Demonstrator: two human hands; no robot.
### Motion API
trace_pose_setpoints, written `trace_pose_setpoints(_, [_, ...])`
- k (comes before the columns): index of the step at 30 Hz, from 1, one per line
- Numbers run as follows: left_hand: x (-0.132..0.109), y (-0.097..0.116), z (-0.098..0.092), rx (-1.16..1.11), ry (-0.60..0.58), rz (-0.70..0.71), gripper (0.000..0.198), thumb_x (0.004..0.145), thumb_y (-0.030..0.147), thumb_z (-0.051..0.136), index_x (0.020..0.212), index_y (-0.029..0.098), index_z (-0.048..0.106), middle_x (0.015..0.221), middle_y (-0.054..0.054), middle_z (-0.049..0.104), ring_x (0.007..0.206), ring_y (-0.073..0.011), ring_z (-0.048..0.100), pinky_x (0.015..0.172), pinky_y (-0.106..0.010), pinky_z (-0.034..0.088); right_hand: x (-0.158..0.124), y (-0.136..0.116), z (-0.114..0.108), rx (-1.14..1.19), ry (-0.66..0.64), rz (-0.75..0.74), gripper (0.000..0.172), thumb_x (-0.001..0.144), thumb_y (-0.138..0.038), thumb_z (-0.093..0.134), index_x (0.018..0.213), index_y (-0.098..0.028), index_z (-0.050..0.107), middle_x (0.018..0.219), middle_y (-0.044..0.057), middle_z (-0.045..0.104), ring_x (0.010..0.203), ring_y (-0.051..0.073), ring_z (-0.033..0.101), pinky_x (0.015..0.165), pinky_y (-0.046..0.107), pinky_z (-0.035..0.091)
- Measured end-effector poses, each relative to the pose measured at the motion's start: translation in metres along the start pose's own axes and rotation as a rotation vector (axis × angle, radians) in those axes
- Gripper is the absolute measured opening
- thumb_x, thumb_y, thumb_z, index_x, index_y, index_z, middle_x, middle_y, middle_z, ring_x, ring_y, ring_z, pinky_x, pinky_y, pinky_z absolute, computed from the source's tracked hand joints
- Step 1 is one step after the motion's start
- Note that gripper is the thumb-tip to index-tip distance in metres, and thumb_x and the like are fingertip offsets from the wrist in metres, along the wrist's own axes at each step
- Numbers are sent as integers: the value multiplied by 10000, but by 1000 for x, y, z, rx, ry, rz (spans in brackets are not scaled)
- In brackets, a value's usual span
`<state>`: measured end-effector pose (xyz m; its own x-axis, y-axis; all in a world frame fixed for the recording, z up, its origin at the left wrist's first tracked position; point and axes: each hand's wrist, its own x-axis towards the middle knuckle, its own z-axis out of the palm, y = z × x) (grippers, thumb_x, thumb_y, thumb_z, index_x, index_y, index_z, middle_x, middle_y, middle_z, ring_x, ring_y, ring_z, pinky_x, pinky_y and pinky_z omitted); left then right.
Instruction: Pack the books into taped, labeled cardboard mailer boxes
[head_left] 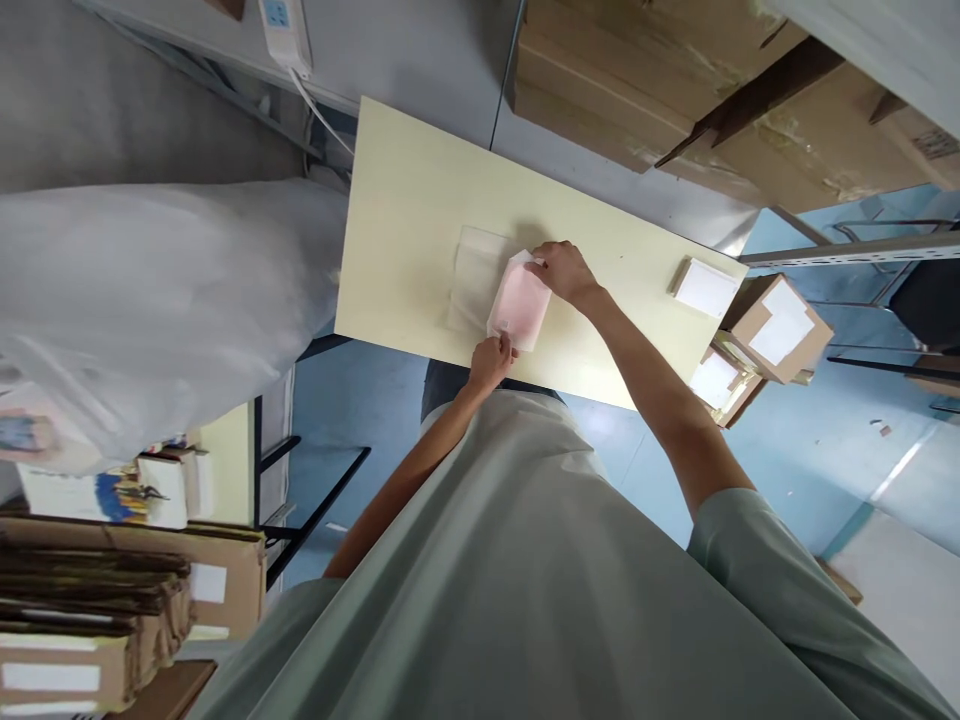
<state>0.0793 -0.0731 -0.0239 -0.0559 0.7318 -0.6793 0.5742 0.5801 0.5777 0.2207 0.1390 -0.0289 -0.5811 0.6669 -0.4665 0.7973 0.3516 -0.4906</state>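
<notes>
Pink packet (519, 305): lies flat on the pale yellow tabletop (405, 200), near its close edge, half over a translucent sheet (474, 275) spread beneath it; it looks like a pink item in a clear sleeve, though the view is too small to be sure.
Tabletop: bare around the packet, with a small white-labelled stack (703, 288) well apart toward its right end.
Right hand (564, 272): fingers curled, pinching the packet's far upper corner, apparently at a flap.
Left hand (491, 362): closed on the packet's near lower corner, thumb on top.
Packet relative to hands: stretched between them, one hand at each opposite corner.
Doing it well: keep the near corner pinned flat while the far hand works the flap, so the packet stays square on the sheet and does not slide off the edge.
Surroundings: cardboard boxes (776, 325) sit beside the tabletop's right end.
</notes>
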Motion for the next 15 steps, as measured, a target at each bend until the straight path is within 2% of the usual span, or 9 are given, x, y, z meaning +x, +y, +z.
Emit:
trace_pose_setpoints(3, [0,9,-16,-38,-131,-213,554,1176,381,398,821,177,771,789,-88,812,700,-190,783,813,-296,634,6,-2,17,-12,49,64,223,1114,-275,594,1091,-150,777,1151,171,766,1081,320,685,1073,483,557])
trace_pose_setpoints(5, [0,15,-31,-13,-248,-290,526,1152,438,480,784,185,757,775,-78,813,673,-196,781,781,-302,645,7,-4,24,-7,78,95,189,1099,-235,606,1120,-145,771,1177,173,763,1098,315,695,1078,472,563])
trace_pose_setpoints(6, [1,17,-38,25,-260,-274,498,1135,457,527,788,186,761,782,-87,814,709,-219,798,808,-325,658,6,-5,26,0,93,108,178,1095,-224,612,1130,-148,769,1184,170,763,1114,313,699,1084,467,564])
trace_pose_setpoints(7, [3,17,-45,72,-218,-229,454,1120,450,564,820,183,775,826,-106,823,795,-255,823,873,-363,669,6,-6,27,9,106,120,168,1093,-218,618,1136,-152,766,1188,166,762,1130,312,701,1090,463,564])
trace_pose_setpoints(9, [12,14,-56,147,-2,-80,316,1106,370,593,1007,162,809,1071,-169,842,1102,-344,826,1071,-464,644,6,-7,30,29,124,142,150,1088,-211,631,1138,-156,762,1194,162,759,1150,310,705,1103,463,564])
trace_pose_setpoints(10, [19,11,-58,164,128,20,269,1097,315,597,1153,148,801,1253,-202,812,1288,-382,768,1176,-512,596,7,-7,30,39,128,149,143,1084,-207,637,1135,-156,760,1195,161,758,1151,310,707,1107,467,564])
trace_pose_setpoints(12, [33,0,-58,155,302,225,381,1076,234,610,1435,141,697,1586,-229,643,1594,-407,544,1336,-567,463,8,-7,31,62,133,149,129,1070,-205,654,1124,-153,760,1183,158,761,1134,309,713,1111,478,566])
trace_pose_setpoints(13, [39,-6,-57,143,324,314,456,1072,226,617,1522,155,639,1689,-217,550,1685,-400,423,1381,-575,409,8,-6,31,77,139,147,123,1061,-205,662,1115,-154,760,1169,154,764,1116,306,716,1106,481,571])
trace_pose_setpoints(15, [49,-19,-52,134,292,406,525,1074,231,615,1597,201,584,1807,-181,400,1770,-387,243,1407,-593,370,5,-4,31,126,177,142,124,1046,-207,669,1120,-162,758,1160,140,769,1062,290,721,1073,475,591])
